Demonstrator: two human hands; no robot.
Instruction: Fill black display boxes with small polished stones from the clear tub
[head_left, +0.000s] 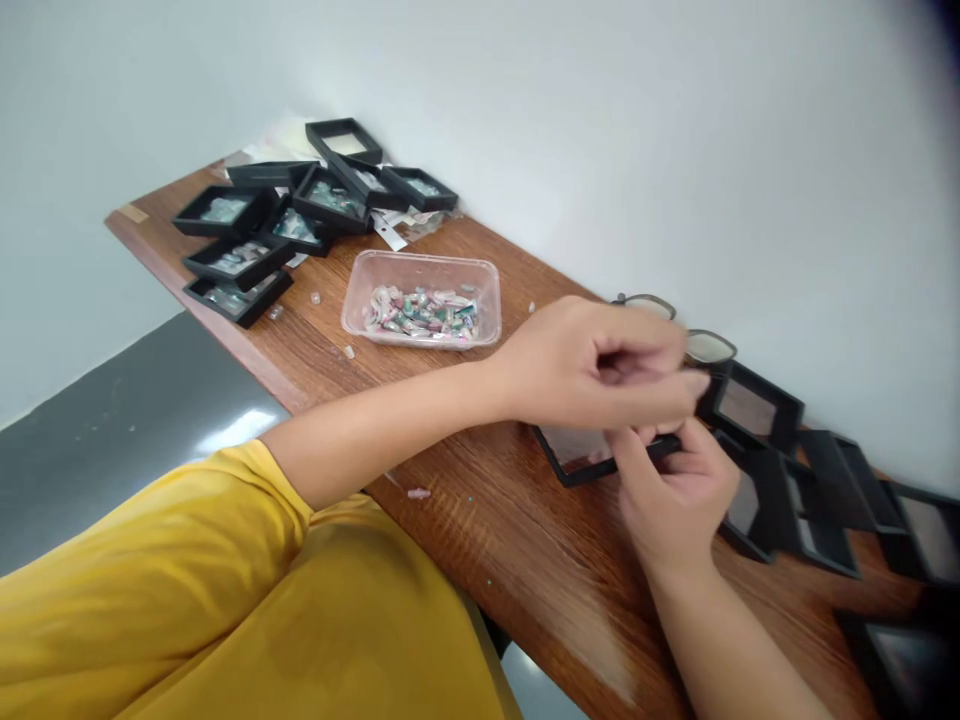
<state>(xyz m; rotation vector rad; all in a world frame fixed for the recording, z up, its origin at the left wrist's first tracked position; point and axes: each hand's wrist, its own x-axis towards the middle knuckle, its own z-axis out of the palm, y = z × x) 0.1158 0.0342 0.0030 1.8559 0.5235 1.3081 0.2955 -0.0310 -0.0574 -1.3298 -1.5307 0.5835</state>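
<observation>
My left hand (pixel 600 365) is closed, with thumb and fingertips brought together above my right hand. Whatever sits at that pinch is too small or blurred to make out. My right hand (pixel 682 490) grips a black-framed display box (pixel 577 478) with a clear window, low over the table. Part of this box is hidden behind both hands. To the left of my left hand stands a clear plastic tub (pixel 424 262) with many small shiny false nails (pixel 427 315) in it, pink, green and silvery.
A pile of black display boxes (pixel 247 258) with nail pieces lies at the far left on the wooden table (pixel 480 540). More black boxes (pixel 757 405) line the right side along the wall. Eyeglasses (pixel 711 347) rest behind my hands. Loose bits, including a pink piece (pixel 418 493), lie about.
</observation>
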